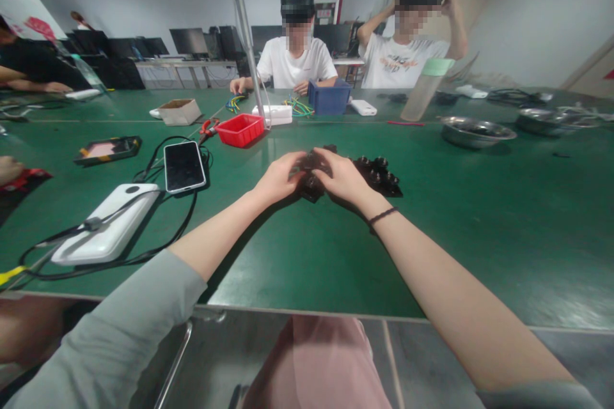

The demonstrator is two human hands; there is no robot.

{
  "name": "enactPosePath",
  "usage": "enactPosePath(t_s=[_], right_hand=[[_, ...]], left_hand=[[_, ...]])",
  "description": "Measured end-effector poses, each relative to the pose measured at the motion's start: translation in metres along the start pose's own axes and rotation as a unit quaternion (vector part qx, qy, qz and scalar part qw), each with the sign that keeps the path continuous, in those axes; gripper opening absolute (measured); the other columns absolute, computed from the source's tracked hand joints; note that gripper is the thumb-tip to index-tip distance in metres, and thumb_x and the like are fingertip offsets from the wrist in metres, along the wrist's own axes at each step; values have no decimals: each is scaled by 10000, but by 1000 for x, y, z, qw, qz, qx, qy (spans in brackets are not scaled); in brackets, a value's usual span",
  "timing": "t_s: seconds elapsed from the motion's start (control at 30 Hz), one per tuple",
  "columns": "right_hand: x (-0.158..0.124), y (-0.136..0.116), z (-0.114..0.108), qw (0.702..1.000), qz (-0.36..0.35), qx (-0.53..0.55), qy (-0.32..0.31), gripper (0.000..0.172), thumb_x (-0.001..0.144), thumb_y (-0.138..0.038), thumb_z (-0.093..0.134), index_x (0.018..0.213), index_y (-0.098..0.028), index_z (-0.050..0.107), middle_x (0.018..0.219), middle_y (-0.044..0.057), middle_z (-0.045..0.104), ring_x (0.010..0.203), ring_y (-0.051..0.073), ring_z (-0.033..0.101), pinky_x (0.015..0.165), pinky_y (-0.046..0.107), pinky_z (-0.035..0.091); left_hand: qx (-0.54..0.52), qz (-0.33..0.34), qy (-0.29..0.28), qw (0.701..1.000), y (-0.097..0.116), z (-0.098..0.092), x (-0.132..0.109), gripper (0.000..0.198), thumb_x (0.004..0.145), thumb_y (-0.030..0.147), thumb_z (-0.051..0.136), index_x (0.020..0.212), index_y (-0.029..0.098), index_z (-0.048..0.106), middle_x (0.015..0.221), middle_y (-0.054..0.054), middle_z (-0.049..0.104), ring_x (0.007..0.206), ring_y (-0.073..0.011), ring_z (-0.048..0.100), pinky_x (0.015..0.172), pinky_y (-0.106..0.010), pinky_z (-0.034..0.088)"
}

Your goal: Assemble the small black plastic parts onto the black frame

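My left hand (279, 177) and my right hand (346, 177) meet over the middle of the green table. Their fingers curl around a dark black part (311, 188) from both sides. Its exact kind cannot be made out, since the fingers cover much of it. Just right of my right hand lies a cluster of black pieces (378, 172) with shiny round knobs on top. A dark band circles my right wrist.
Left of my hands are a phone (185, 166), a white power bank (108, 223) with black cables and a red bin (240, 130). Farther back are a blue bin (329, 98) and a bottle (425, 92). Metal bowls (476, 134) stand right. Two people sit opposite.
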State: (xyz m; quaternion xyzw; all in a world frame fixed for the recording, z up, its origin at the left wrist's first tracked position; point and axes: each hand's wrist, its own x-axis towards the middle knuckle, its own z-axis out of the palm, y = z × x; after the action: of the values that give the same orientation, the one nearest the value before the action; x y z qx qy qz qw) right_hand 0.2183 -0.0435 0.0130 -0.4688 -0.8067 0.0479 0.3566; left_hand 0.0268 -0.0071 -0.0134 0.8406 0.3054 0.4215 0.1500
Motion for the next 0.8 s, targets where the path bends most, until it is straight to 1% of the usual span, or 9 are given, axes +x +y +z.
enactPosePath(t_s=[0.13, 0.3, 0.47, 0.67, 0.8], right_hand=[[0, -1, -1, 1000, 3, -7, -2, 499, 847, -148, 586, 1342, -98, 551, 1333, 186, 627, 1215, 286, 619, 1065, 480, 478], [1, 0, -1, 1000, -2, -4, -3, 499, 840, -140, 590, 1338, -129, 554, 1327, 173, 633, 1199, 284, 629, 1058, 491, 481], [1, -1, -1, 1000, 6, -1, -4, 474, 842, -135, 598, 1314, -119, 568, 1300, 174, 651, 1176, 284, 642, 1045, 475, 493], [1, -5, -3, 1000, 20, 4, -10, 468, 850, -132, 610, 1313, -90, 560, 1276, 183, 662, 1157, 276, 654, 1031, 445, 507], [0, -5, -2, 1000, 21, 10, -13, 465, 853, -134, 617, 1311, -85, 557, 1271, 184, 666, 1156, 274, 655, 1020, 442, 516]], left_hand=[[-1, 5, 2, 1000, 0, 0, 0, 411, 812, 87, 570, 1220, 134, 581, 1197, -136, 664, 1066, -215, 675, 957, -400, 578], [-9, 0, -6, 1000, 0, 0, 1, 394, 818, 99, 585, 1210, 134, 583, 1187, -133, 665, 1051, -213, 681, 944, -399, 584], [-13, -8, -17, 1000, 0, 0, 1, 389, 816, 110, 613, 1203, 149, 590, 1192, -122, 663, 1069, -217, 677, 957, -398, 576], [-9, -20, -21, 1000, 2, 0, 1, 400, 810, 102, 621, 1208, 124, 584, 1208, -144, 661, 1086, -232, 674, 967, -418, 570], [-10, -25, -26, 999, 4, 0, 2, 419, 799, 81, 616, 1215, 119, 577, 1202, -138, 668, 1074, -223, 681, 960, -403, 574]])
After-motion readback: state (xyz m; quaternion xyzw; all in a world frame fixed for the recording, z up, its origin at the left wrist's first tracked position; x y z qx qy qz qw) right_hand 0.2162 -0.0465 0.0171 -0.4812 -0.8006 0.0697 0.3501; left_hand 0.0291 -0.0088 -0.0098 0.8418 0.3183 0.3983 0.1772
